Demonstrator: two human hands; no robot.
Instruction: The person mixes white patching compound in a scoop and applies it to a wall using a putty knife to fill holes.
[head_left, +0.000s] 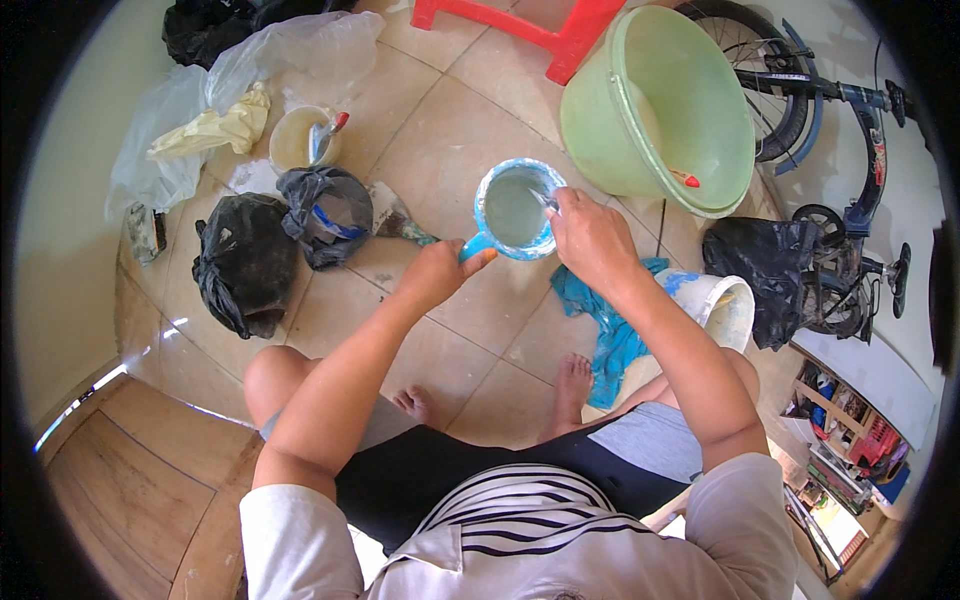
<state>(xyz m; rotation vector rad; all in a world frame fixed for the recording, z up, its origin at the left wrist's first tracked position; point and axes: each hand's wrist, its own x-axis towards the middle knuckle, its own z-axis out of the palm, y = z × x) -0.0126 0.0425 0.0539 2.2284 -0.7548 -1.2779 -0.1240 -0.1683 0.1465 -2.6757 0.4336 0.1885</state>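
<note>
My left hand [440, 270] is closed round the handle of a blue and white dipper [481, 218], held over the tiled floor. Cloudy liquid or pale residue shows inside its cup. At the dipper's right rim, my right hand [592, 235] pinches a thin greyish tool [543, 201] that slants into the cup; its kind is not clear. Left of the dipper lies a paint-stained scraper [400, 220], beside a container lined with a black bag [330, 215]. A turquoise cloth [612, 340] lies on the floor below my right forearm.
A large green tub [600, 120] stands at the far right, beside a bicycle [865, 170]. A white bucket [722, 305] lies tipped near my right knee. At left are a tied black bag [243, 260], a small white pail [292, 140] and clear plastic sheeting [290, 60]. Red stool legs [520, 35] stand behind.
</note>
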